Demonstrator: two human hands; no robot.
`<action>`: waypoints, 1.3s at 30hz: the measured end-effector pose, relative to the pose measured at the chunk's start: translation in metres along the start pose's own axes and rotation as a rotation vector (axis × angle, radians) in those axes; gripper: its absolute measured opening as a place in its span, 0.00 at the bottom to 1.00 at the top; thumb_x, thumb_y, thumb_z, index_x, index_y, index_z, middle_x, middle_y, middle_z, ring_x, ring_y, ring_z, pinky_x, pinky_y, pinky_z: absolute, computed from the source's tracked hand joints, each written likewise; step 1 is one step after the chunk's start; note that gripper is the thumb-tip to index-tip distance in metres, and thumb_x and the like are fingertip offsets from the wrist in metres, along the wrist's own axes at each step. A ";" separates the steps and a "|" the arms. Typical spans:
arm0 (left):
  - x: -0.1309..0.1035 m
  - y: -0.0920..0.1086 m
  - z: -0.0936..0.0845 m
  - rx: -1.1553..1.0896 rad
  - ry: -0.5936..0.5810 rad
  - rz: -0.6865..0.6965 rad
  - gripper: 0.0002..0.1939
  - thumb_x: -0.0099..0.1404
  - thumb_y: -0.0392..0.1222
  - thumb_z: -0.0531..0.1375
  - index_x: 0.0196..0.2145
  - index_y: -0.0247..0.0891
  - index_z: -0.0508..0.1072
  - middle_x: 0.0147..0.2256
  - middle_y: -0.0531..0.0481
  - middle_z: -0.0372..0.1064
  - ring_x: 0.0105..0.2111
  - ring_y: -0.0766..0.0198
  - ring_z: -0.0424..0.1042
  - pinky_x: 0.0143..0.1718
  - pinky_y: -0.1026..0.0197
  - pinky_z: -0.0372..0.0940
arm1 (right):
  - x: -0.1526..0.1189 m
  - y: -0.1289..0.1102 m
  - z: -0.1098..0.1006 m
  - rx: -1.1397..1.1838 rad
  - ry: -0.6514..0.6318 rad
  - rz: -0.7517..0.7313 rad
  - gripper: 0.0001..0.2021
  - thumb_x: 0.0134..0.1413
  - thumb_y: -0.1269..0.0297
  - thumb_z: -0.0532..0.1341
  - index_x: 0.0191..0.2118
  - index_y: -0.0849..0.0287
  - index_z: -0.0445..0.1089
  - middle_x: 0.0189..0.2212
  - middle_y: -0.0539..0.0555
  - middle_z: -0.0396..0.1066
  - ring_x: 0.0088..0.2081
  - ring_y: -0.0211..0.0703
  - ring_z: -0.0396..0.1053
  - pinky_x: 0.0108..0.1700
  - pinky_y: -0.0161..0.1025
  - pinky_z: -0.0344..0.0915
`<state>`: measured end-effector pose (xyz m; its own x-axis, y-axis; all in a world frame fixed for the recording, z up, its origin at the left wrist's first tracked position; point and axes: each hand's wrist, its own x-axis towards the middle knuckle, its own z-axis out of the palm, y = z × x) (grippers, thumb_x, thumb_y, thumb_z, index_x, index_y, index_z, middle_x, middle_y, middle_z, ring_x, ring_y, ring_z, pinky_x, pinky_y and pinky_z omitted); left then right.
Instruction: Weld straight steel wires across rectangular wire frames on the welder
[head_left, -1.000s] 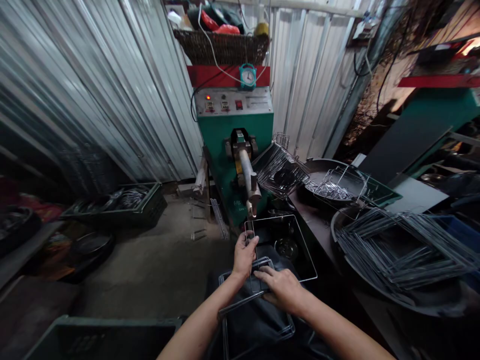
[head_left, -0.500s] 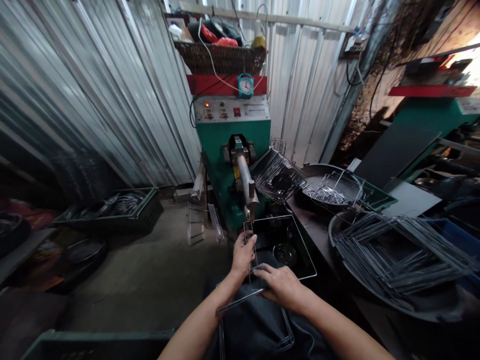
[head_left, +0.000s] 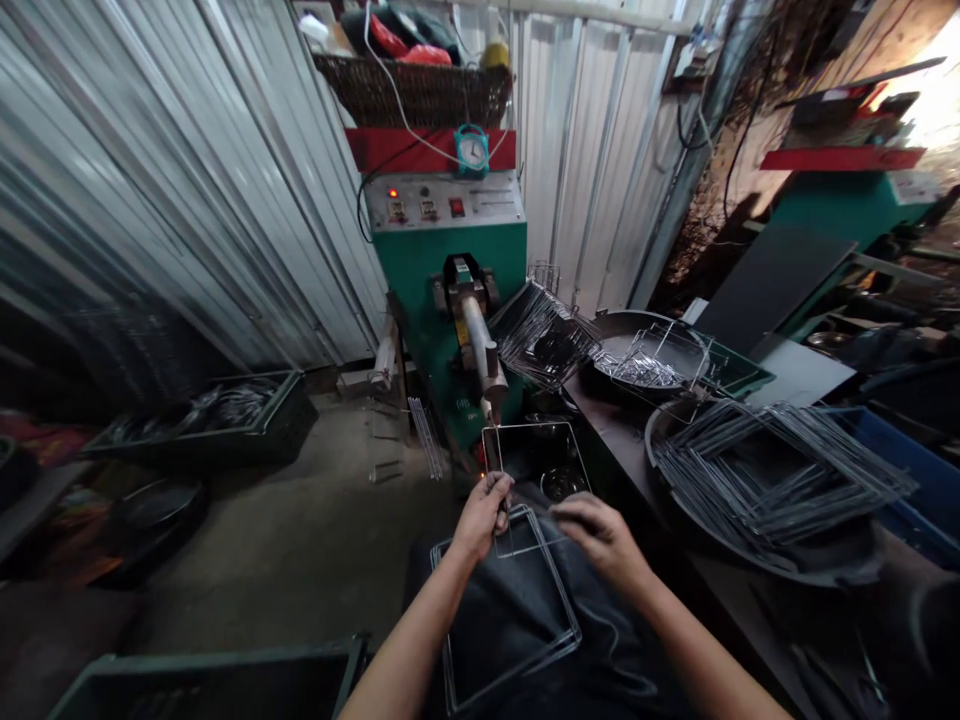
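Observation:
My left hand (head_left: 486, 515) is closed in a pinch on the left side of a thin wire frame (head_left: 529, 426), below the electrode tip of a spot welder (head_left: 480, 345). The frame's upper corner lies close under that tip; whether they touch I cannot tell. My right hand (head_left: 604, 540) is near the frame's lower right, with its fingers bent and pressed together. What lies between those fingers is too blurred to make out. Several rectangular wire frames (head_left: 564, 600) rest on the dark apron (head_left: 502, 620) over my lap, under my hands.
At right, a black basin (head_left: 675, 520) holds stacked wire frames, and a round pan (head_left: 709, 345) holds small metal pieces. More wire frames (head_left: 547, 330) lean beside the welder. A green crate (head_left: 289, 425) stands at left, another (head_left: 352, 660) lower left. A second machine (head_left: 810, 230) stands far right.
My right hand has moved right, away from my left hand. My left hand has dropped slightly, still on the wire frame. The frames on my lap show more, and the view has shifted a little.

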<state>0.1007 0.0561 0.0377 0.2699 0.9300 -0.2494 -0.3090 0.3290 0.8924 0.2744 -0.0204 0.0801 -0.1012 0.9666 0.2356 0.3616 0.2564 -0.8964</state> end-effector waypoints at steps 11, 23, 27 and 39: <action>-0.001 0.009 -0.011 0.051 0.066 0.044 0.20 0.52 0.53 0.58 0.38 0.38 0.63 0.18 0.60 0.58 0.09 0.77 0.53 0.09 0.73 0.43 | -0.006 0.090 -0.030 0.924 0.361 0.658 0.17 0.36 0.70 0.66 0.38 0.60 0.69 0.24 0.48 0.60 0.24 0.30 0.60 0.16 0.22 0.55; -0.020 0.011 -0.015 -0.021 0.098 0.023 0.17 0.50 0.50 0.61 0.33 0.38 0.64 0.16 0.61 0.57 0.09 0.79 0.48 0.08 0.73 0.41 | -0.019 0.085 -0.019 0.930 0.392 0.715 0.15 0.37 0.66 0.65 0.37 0.58 0.70 0.25 0.49 0.64 0.23 0.31 0.61 0.13 0.23 0.48; -0.002 0.016 -0.019 -0.066 0.155 0.049 0.17 0.48 0.50 0.62 0.32 0.38 0.63 0.16 0.61 0.56 0.09 0.79 0.47 0.08 0.74 0.41 | -0.013 0.066 -0.010 0.854 0.284 0.580 0.19 0.43 0.57 0.62 0.44 0.54 0.66 0.30 0.50 0.67 0.19 0.28 0.58 0.12 0.24 0.42; 0.100 0.071 -0.011 -0.104 0.300 0.115 0.17 0.43 0.44 0.64 0.26 0.37 0.61 0.13 0.64 0.50 0.09 0.79 0.45 0.09 0.72 0.40 | 0.126 0.064 -0.016 0.922 0.509 0.514 0.12 0.36 0.73 0.62 0.34 0.62 0.67 0.18 0.48 0.65 0.16 0.27 0.58 0.11 0.21 0.45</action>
<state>0.0952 0.1743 0.0722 -0.0476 0.9636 -0.2629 -0.4171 0.2200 0.8818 0.2999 0.1177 0.0584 0.3196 0.8996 -0.2976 -0.5778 -0.0639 -0.8137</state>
